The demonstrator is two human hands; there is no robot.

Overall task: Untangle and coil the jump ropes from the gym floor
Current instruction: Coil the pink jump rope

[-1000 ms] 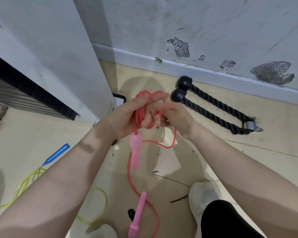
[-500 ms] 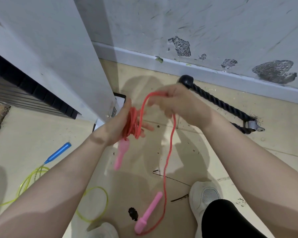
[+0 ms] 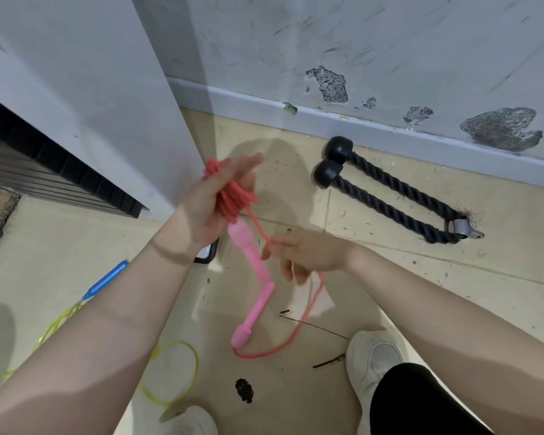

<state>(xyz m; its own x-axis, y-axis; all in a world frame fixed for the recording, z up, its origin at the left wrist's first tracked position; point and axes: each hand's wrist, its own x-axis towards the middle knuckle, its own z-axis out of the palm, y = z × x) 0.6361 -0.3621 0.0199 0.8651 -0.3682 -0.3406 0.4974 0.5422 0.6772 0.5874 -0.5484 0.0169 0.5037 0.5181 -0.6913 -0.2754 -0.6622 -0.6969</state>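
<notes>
A pink jump rope is partly wound into a red-pink coil (image 3: 233,196) around my left hand (image 3: 208,208), which holds it up with the fingers stretched out. One pink handle (image 3: 248,249) hangs from the coil. My right hand (image 3: 308,255) is lower, to the right, and pinches the free strand. That strand (image 3: 305,315) loops down to the second pink handle (image 3: 255,312), which dangles just above the floor. A yellow jump rope (image 3: 182,372) with a blue handle (image 3: 107,279) lies on the floor at the lower left.
A black braided cable rope (image 3: 390,196) with ball ends lies by the baseboard. A white panel (image 3: 107,89) stands at the left, with a dark phone-like object (image 3: 206,254) at its foot. My white shoes (image 3: 371,356) are at the bottom.
My right hand dropped from above the coil to below it, sliding along the strand. The loose handle lifted and swung closer, and the free length of rope got shorter.
</notes>
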